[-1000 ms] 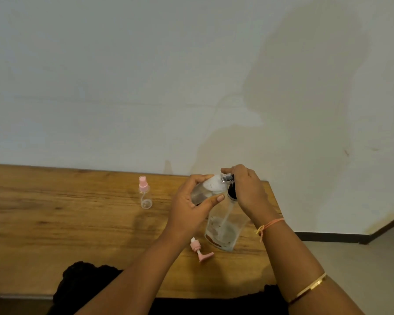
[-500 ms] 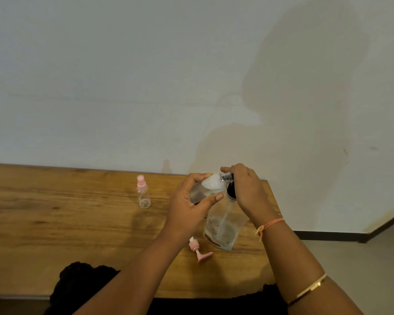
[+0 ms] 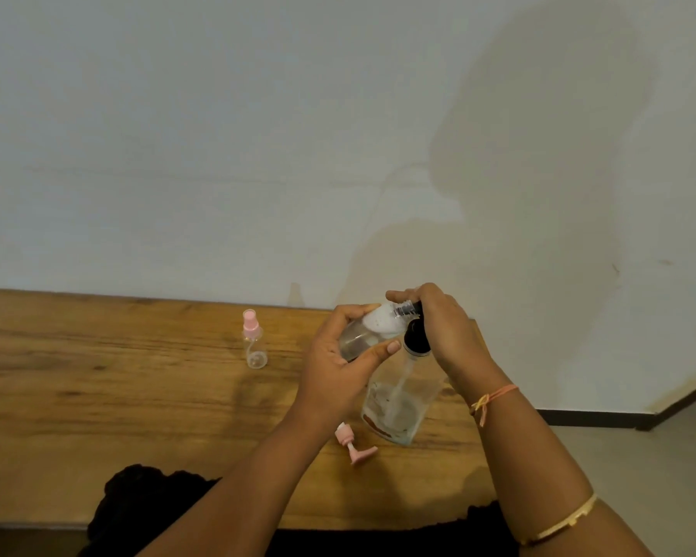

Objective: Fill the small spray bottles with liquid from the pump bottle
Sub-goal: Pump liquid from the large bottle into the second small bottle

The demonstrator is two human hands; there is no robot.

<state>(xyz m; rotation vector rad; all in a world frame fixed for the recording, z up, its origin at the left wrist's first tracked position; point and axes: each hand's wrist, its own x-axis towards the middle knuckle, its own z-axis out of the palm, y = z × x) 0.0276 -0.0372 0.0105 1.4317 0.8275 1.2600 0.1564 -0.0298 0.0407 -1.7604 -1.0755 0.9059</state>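
Note:
My left hand [image 3: 334,379] grips a small clear spray bottle [image 3: 372,329] with no cap, tilted so its threaded neck points right. The neck meets the black pump head [image 3: 416,339] of the clear pump bottle [image 3: 398,404], which stands on the wooden table [image 3: 97,396]. My right hand [image 3: 447,331] curls over the pump head from above. A little liquid shows at the bottom of the pump bottle. A pink spray cap [image 3: 352,444] lies on the table just in front of it. A second small spray bottle [image 3: 253,341] with its pink cap on stands to the left.
The table runs along a pale wall [image 3: 258,154], and its right end stops just past the pump bottle. Dark cloth [image 3: 145,504] lies at the near edge under my arms. Floor and a dark skirting board [image 3: 603,418] show at the right.

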